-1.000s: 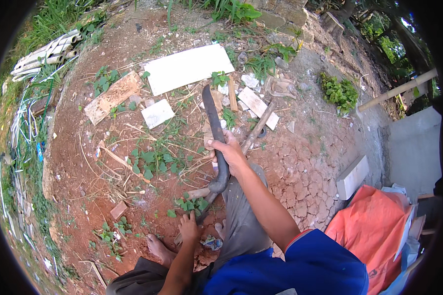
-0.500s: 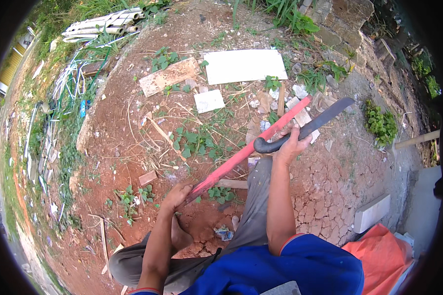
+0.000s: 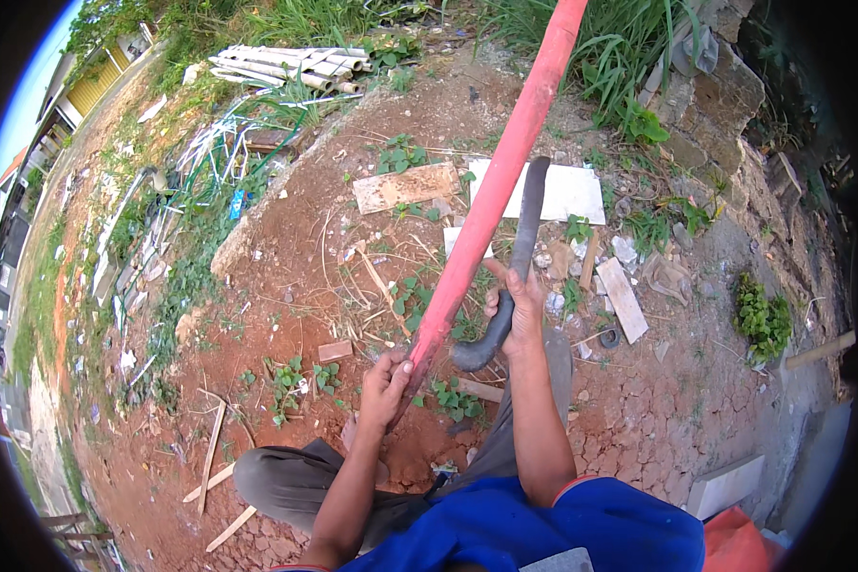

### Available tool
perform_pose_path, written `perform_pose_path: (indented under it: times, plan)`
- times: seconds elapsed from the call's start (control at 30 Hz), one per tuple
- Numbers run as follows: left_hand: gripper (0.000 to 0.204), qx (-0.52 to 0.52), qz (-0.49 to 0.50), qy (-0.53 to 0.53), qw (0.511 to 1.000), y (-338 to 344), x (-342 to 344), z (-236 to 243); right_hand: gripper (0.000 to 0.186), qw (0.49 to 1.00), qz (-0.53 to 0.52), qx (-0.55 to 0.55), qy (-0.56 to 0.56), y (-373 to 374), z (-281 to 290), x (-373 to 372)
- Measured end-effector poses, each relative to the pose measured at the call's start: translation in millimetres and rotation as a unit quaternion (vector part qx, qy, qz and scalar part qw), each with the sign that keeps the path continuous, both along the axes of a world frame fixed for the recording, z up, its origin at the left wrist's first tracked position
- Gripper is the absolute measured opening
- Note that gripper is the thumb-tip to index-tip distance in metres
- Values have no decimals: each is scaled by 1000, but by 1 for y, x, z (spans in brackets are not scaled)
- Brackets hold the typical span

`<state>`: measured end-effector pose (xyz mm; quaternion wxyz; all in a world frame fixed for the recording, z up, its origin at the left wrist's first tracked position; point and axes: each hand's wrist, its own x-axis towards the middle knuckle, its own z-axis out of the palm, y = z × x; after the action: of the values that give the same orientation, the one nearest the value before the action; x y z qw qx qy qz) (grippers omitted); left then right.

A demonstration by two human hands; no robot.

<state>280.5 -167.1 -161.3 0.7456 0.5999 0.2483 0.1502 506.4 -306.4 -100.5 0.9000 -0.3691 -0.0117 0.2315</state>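
Reddish dirt ground (image 3: 286, 286) all round here, scruffy stuff lying about. So this person's got a red pole (image 3: 481, 200) slanting up and away, far end running out of view. Left hand (image 3: 385, 386) is wrapped round the pole's near end, thumb on top, forearm reaching up from below. Right hand (image 3: 522, 310) is just right of the pole, forearm pretty upright, fist closed on the handle of a machete (image 3: 527, 224). Blade points away alongside the pole, hooked butt curling toward it; can't tell if they touch. White board (image 3: 577, 191) lies beyond, partly behind the pole, brick (image 3: 335, 351) left of it. Room-wise, cracked soil (image 3: 629, 419) spreads right of the pole, out to a leafy bush (image 3: 765, 319)
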Motion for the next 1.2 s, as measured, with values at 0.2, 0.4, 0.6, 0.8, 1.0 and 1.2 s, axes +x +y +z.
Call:
perform_pose_path:
  times: [0.2, 0.4, 0.6, 0.8, 1.0, 1.2]
  plan:
    - [19, 147, 93, -34, 984, 9, 7, -19, 51, 976, 205, 39, -62, 56, 51, -28]
    - [32, 143, 34, 52, 988, 21, 12, -68, 36, 972, 200, -67, -106, 80, 41, -43]
    - [80, 31, 152, -164, 974, 74, 41, 20, 38, 952, 234, -103, -166, 71, -3, -52]
    - [71, -2, 63, -204, 977, 112, 95, 126, 37, 932, 304, -176, -85, 58, -83, -91]
    - [68, -100, 130, -100, 981, 75, 80, 78, 24, 928, 309, -208, -8, 25, -148, -141]
    - [71, -103, 129, -163, 973, 71, 71, 78, 29, 926, 304, -226, -1, 20, -150, -146]
